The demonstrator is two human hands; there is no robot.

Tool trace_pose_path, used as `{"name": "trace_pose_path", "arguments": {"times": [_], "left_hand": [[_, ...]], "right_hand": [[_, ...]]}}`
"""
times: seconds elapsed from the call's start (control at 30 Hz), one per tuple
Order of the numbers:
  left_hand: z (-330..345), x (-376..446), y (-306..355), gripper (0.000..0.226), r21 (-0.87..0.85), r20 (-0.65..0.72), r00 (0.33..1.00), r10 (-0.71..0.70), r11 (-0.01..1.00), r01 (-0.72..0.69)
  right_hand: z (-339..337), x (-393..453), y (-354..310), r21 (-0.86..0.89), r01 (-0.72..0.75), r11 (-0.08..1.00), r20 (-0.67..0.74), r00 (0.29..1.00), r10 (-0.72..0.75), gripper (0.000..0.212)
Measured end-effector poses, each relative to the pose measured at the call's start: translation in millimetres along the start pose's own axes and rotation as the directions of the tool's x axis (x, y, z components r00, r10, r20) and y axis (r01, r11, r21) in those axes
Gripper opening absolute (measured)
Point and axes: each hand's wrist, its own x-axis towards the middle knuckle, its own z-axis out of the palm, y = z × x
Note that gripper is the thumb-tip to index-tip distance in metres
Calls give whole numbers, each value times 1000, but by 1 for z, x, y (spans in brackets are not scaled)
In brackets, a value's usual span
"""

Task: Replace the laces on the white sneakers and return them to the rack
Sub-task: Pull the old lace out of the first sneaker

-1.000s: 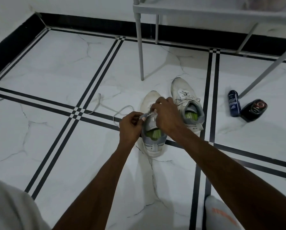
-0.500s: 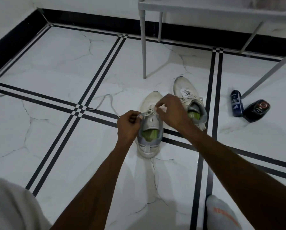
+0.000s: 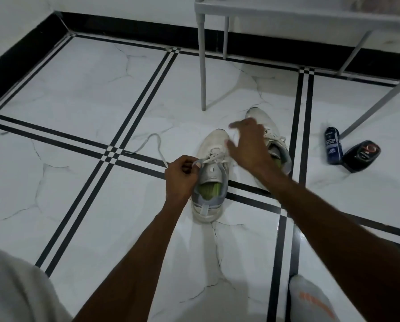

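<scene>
Head view, left hand [image 3: 180,180] pinching lace [image 3: 214,158] at near sneaker [image 3: 211,180], green insole [image 3: 209,189] inside, right hand [image 3: 250,147] spread apart

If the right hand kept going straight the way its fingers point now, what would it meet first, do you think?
The right hand points up and left over the near sneaker's toe. Going on, it would probably meet only bare floor, passing left of the rack leg; depth and blur make this uncertain.
</scene>
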Motion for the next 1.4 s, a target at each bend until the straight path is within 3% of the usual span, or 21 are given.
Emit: {"name": "trace_pose_path", "arguments": {"times": [0.07, 0.23, 0.3, 0.37, 0.43, 0.5, 0.53, 0.63, 0.77, 0.9, 1.03, 1.1, 1.27, 1.33, 1.37, 1.4], "left_hand": [[2, 1, 1, 7, 4, -10, 1000, -6, 1000, 6], [4, -1, -1, 8, 10, -3, 1000, 5, 1000, -5], [4, -2, -1, 6, 0, -7, 1000, 5, 1000, -5], [6, -4, 2, 3, 7, -20, 1000, 2, 1000, -2], [5, -8, 5, 2, 15, -26, 1000, 8, 1000, -7], [6, -8, 6, 5, 34, -22, 999, 39, 999, -38], [7, -7, 7, 8, 51, -8, 999, 52, 997, -52], [14, -2, 8, 22, 216, 85, 990, 108, 968, -125], [10, 5, 8, 13, 345, 141, 963, 231, 900, -266], [-1, 12, 1, 19, 294, -28, 983, 180, 942, -164], [17, 5, 9, 36, 475, 163, 940, 300, 811, -341], [26, 7, 15, 28, 555, 261, 903, 342, 712, -431], [38, 15, 21, 6, 621, 309, 868, 389, 608, -494], [35, 19, 20, 11, 636, 347, 818, 459, 526, -565], [31, 21, 21, 14, 621, 288, 840, 460, 578, -529], [26, 25, 21, 17, 570, 145, 897, 418, 705, -421]], "right_hand": [[28, -20, -17, -171, 183, 968, 166, 974, -154, 42], [46, -28, -14, -251, 380, 890, 217, 919, -331, 21], [28, -13, 1, -133, 179, 975, 49, 984, -174, 18], [1, 7, 28, 68, -176, 982, -173, 967, 186, 17], [-18, 12, 36, 125, -318, 940, -112, 937, 331, 38], [-19, 4, 22, 24, -308, 951, 45, 951, 307, 75], [-13, -3, 12, -6, -261, 965, 110, 959, 260, 80], [15, -30, -9, 31, -172, 985, 244, 956, 160, 57], [23, -42, 1, 60, -102, 993, 135, 986, 93, 27], [14, -30, 18, 248, -319, 915, 138, 946, 292, 15], [16, -33, 14, 162, -208, 965, 209, 963, 173, 18], [16, -31, 12, 129, -146, 981, 213, 970, 116, 16], [15, -28, 8, 79, -105, 991, 193, 977, 88, 17], [12, -27, 12, 104, -116, 988, 200, 975, 94, 16], [11, -27, 14, 124, -142, 982, 197, 974, 116, 16], [10, -26, 17, 155, -179, 972, 187, 971, 149, 16]]}}
